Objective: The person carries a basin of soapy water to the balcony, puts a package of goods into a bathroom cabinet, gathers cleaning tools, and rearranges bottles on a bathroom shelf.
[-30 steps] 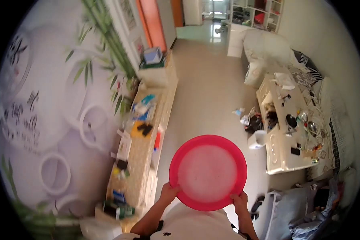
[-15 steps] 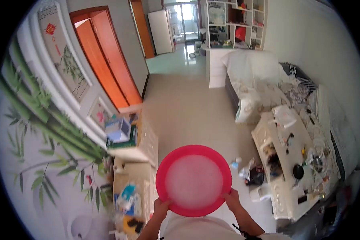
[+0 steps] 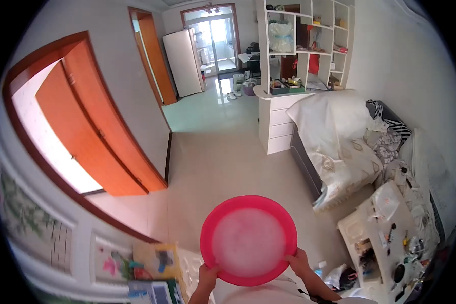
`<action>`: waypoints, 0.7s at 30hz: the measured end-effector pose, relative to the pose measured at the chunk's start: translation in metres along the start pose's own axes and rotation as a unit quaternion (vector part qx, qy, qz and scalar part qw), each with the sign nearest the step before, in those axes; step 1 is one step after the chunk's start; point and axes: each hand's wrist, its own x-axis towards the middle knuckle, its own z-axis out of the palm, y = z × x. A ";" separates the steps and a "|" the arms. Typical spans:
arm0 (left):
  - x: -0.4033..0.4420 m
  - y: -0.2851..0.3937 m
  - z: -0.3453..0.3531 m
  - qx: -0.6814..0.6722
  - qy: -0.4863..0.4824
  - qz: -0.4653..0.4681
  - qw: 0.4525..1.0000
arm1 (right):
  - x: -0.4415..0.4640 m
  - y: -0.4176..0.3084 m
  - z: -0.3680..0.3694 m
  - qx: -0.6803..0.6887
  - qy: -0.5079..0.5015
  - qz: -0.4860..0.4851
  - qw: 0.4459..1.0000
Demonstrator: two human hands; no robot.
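Observation:
A round pink-red basin [image 3: 205, 221] is held level in front of my body, above the floor. Whitish, sudsy water [image 3: 248, 242] covers its bottom. My left hand [image 3: 208, 276] grips the rim at the lower left, thumb over the edge. At the lower right, my right hand [image 3: 298, 262] clasps the opposite side of the rim the same way. The fingers under the basin are hidden on both sides.
On the right stand a cluttered cream table [image 3: 378, 213] and a sofa [image 3: 334, 162] under a pale cover. A shelf divider [image 3: 278, 124] rises behind. To the left are an orange door [image 3: 86, 131] and a low cabinet [image 3: 187, 266]. Further off stands a white fridge [image 3: 184, 63].
I have moved forward with the basin: the doorway, sofa and fridge appear nearer, and the cabinet and table have slid down the view. Both hands keep their hold on the rim.

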 end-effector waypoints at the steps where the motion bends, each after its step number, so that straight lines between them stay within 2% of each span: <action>1: 0.047 0.018 0.004 -0.016 0.000 -0.010 1.000 | 0.049 -0.013 0.014 -0.022 0.003 -0.013 1.000; 5: 0.238 0.080 0.029 -0.029 0.010 -0.005 1.000 | 0.241 -0.066 0.073 -0.119 0.032 -0.030 0.992; 8: 0.370 0.161 0.046 -0.004 0.037 -0.006 0.999 | 0.383 -0.144 0.121 -0.084 -0.038 0.015 0.996; 11: 0.492 0.235 0.069 -0.008 0.058 -0.020 0.998 | 0.526 -0.199 0.179 0.006 -0.054 0.011 0.998; 17: 0.786 0.344 0.066 0.026 0.064 0.033 0.997 | 0.809 -0.272 0.301 0.015 -0.088 0.031 0.996; 21: 0.964 0.446 0.081 0.070 0.067 0.031 0.995 | 0.979 -0.331 0.374 0.016 -0.053 0.021 0.998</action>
